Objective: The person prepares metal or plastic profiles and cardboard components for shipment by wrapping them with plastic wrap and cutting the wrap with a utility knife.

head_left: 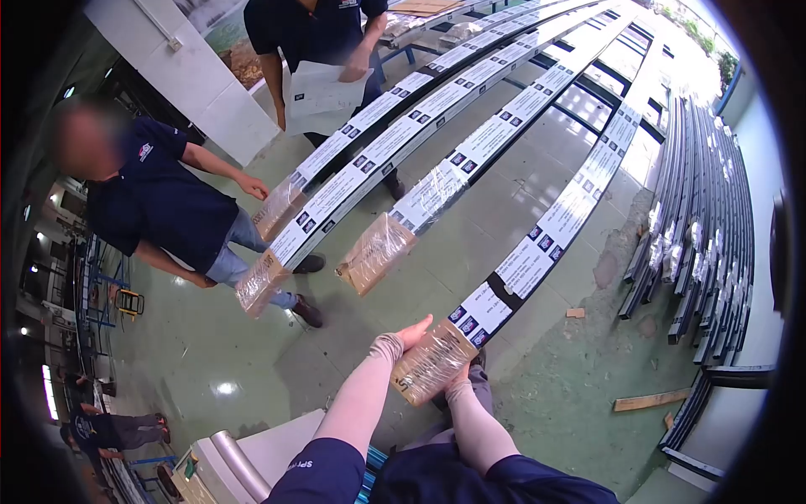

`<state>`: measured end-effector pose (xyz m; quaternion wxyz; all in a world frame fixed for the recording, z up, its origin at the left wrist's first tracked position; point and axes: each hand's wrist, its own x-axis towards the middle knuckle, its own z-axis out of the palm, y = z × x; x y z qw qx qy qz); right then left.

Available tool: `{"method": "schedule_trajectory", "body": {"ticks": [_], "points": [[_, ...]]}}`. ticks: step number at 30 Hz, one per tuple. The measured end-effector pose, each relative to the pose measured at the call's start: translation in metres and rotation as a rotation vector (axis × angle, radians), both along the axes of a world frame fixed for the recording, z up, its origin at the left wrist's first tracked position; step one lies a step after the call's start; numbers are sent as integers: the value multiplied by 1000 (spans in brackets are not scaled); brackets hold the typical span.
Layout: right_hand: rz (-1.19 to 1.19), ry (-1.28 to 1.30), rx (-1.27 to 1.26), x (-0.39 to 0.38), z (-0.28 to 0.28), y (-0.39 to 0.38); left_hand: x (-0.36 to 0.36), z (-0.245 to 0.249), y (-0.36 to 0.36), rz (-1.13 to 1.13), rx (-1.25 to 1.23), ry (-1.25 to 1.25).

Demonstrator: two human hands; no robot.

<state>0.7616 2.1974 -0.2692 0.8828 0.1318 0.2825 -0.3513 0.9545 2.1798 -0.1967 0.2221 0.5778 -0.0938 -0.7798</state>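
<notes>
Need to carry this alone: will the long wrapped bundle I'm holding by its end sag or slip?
Probably heavy: the long wrapped bundle runs far beyond the left hand and right hand, so one end-grip may let it droop. Its glossy film looks slippery.

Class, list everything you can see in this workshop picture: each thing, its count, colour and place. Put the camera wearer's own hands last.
Long film-wrapped bundles: four, white labels and brown cardboard ends, side by side, centre to top right.
Metal profiles: many, dark grey, stacked along the right.
Co-workers: two, navy shirts, one left, one top.
Paper sheet: one, white, held by the top co-worker.
Wooden offcuts: two, pale, on the green floor, lower right.
Left hand: beige sleeve, fingers stretched along the nearest bundle's end.
Right hand: beige sleeve, beneath that end, mostly hidden.
</notes>
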Motion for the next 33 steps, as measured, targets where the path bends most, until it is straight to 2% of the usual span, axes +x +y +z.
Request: {"method": "schedule_trajectory", "body": {"ticks": [5, 8, 10, 12, 13, 16, 18, 20, 21, 22, 25, 28, 31, 33], "points": [[56, -26, -3, 1, -11, 1, 5, -14, -4, -3, 39, 122], [111, -51, 16, 0, -19, -4, 4, -32, -5, -85, -29, 40], [143, -57, 23, -2, -24, -5, 3, -49, -7, -225, -140, -187], [185, -57, 31, -3, -30, -7, 4, -52, -11, -500, -251, -672], [203, -50, 26, -5, -32, -9, 8, -52, -12, -587, -246, -832], [298, 36, 27, -23, -51, -7, 14, 6, -45, -706, -192, -924], [451, 279, -21, -50, -55, -4, 22, 52, -66, -720, -242, -942], [768, 680, -228, -86, 0, -18, 33, 83, -79, -724, -318, -948], [966, 814, -422, -109, 19, -22, 35, 102, -82, -711, -343, -944], [979, 741, -427, -117, 57, -29, 32, 120, -80, -686, -369, -930], [823, 529, -476, -108, 163, -54, 4, 163, -64, -659, -437, -909], [568, 350, -361, -60, 188, -72, -40, 178, -39, -590, -449, -1004], [520, 419, -256, -32, 193, -81, -60, 200, -29, -491, -380, -942], [492, 446, -312, -26, 193, -76, -65, 174, -10, -375, -439, -908]]}}
